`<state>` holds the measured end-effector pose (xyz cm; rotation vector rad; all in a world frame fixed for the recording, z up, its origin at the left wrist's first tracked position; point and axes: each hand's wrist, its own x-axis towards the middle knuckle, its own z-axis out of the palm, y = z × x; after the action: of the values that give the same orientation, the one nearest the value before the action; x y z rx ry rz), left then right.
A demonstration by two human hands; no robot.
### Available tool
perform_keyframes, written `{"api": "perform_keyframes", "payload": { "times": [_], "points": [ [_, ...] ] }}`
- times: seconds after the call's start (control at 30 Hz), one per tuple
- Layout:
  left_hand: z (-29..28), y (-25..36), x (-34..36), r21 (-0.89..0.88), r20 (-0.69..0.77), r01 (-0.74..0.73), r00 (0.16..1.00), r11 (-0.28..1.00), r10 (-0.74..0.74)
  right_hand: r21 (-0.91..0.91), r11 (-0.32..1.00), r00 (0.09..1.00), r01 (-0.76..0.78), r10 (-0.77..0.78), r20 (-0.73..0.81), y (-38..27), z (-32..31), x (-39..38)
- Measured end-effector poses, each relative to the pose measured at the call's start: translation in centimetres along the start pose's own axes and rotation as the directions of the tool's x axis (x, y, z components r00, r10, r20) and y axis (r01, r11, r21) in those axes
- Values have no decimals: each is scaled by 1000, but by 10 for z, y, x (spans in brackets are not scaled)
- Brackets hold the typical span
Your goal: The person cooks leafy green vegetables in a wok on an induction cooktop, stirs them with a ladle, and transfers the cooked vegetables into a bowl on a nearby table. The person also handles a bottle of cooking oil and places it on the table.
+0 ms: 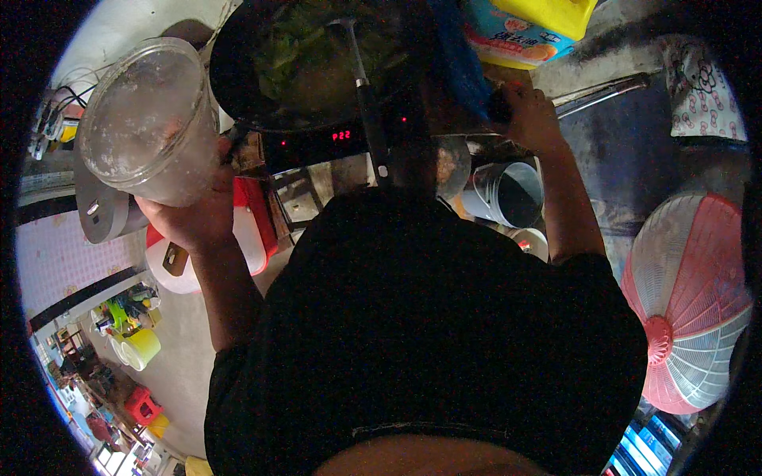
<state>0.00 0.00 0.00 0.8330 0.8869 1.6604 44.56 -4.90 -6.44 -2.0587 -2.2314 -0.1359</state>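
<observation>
My left hand (pixel 190 218) is closed around a clear plastic tub (pixel 151 119), tilted with its round mouth toward the upper left; the tub looks frosted or wet. To its right, a black wok (pixel 230 87) holds leafy greens (pixel 298 51) in some liquid. A spatula (pixel 371 111) with a black handle lies in the wok, its handle reaching over the near rim. My right hand (pixel 530 119), right of the wok, has its fingers curled beside a blue plastic bag (pixel 468 79). A dark thing shows at those fingers, too dim to name.
Under the wok is an induction cooker (pixel 317 143) with red lights. A yellow jug (pixel 548 16) stands at the upper right. Below the counter are a bucket (pixel 504 194) and a red-and-white box (pixel 254 226). A pink fan (pixel 683 309) stands at the right.
</observation>
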Motion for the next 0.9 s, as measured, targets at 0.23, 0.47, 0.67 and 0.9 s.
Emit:
{"api": "perform_keyframes", "payload": {
  "times": [0.23,0.47,0.67,0.9],
  "points": [
    [-10,-7,-7,-388,326,200,943,900,-69,613,783,987,-107,12,158,11,-7,3],
    [26,-6,-20,-46,-33,173,984,984,-174,765,644,996,31,-82,29,-8,-16,14],
    [15,-3,-16,-470,275,354,929,808,-247,876,-451,963,-172,109,245,-41,38,-14],
    [25,4,-19,-194,36,128,992,973,-123,998,68,1000,12,9,-13,-19,114,-5]
  ]
}}
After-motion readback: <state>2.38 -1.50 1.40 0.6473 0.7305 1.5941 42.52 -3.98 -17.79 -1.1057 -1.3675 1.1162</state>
